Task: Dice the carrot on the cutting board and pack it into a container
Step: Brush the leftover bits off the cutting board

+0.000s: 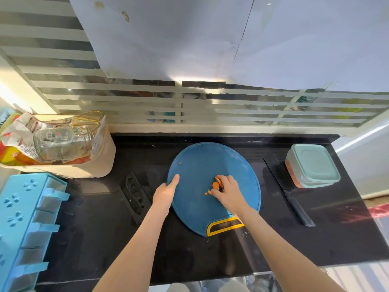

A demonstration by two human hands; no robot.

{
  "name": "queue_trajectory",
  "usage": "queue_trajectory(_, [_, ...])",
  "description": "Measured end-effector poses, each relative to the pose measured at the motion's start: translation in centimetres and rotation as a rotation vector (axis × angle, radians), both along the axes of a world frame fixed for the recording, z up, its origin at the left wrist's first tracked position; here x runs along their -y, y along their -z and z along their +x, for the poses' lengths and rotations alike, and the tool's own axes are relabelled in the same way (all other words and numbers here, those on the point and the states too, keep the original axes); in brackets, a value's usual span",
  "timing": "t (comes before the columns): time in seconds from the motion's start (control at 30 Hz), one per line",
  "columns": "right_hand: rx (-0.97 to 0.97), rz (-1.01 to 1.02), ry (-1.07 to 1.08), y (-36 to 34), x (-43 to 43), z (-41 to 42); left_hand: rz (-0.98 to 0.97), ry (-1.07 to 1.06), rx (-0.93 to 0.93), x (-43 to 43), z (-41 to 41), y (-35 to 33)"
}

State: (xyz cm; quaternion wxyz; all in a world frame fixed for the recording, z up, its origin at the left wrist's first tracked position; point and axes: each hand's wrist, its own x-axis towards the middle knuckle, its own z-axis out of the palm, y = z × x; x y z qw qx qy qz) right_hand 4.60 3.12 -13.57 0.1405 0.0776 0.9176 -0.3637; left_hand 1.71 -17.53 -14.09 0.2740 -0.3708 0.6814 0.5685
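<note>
- We read the round cutting board (200, 161) as a clock face, with twelve at the wall side.
- The carrot pieces (215, 184) sit about at the board's centre: a few round slices stacked, with small bits (207, 193) just beside them toward seven o'clock and one stray crumb (180, 163) out near ten.
- Our right hand (228, 191) comes in from five o'clock, its fingers curled round the slices and pinching them.
- Our left hand (167, 190) grips the board's rim at nine o'clock. The thumb lies on top, and we cannot see the fingers beneath.
- The container (305, 184) stands well apart at about two o'clock from the right hand, on that hand's own side. Its pale green lid (313, 163) is on, and orange shows through the wall.
- The move turns on this: the right hand is nearer and the path runs toward two o'clock, but the knife (288, 190) lies between board and container. Its long axis runs from eleven to five o'clock, squarely across that line.
- We judge the pieces must pass over the knife, and the lid must come off first.
- The bench (210, 253) ends close behind the container, so there is little margin there. There is freer room toward six o'clock.
- A knife sheath (134, 194) lies just left of the board.
</note>
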Motion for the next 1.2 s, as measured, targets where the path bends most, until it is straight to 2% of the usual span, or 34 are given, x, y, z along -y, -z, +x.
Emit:
queue_trajectory(0.07, [-0.016, 0.045, -0.018, -0.2, -0.1, 0.6, 0.21, -0.094, -0.029, -0.5, 0.6, 0.1])
queue_trajectory(0.13, [-0.02, 0.123, -0.058, -0.3, -0.1, 1.4, 0.292, -0.121, -0.086, -0.9, 1.4, 0.5])
queue_trajectory(0.43, [-0.165, 0.326, -0.109, -0.8, 0.1, 5.0, 0.287, -0.237, -0.195, -2.8, 5.1, 0.5])
queue_trajectory(0.73, [-0.296, 0.337, -0.197, -0.3, -2.2, 11.7, 0.304, -0.337, -0.242, -4.3, 13.2, -1.4])
queue_trajectory(0.93, [-0.313, 0.287, -0.248, -1.2, -5.1, 19.1, 0.304, -0.392, -0.274, -7.3, 22.0, -1.9])
queue_trajectory(1.2, [-0.345, 0.298, -0.308, -0.3, -8.6, 27.7, 0.284, -0.39, -0.21, -10.5, 30.8, -1.7])
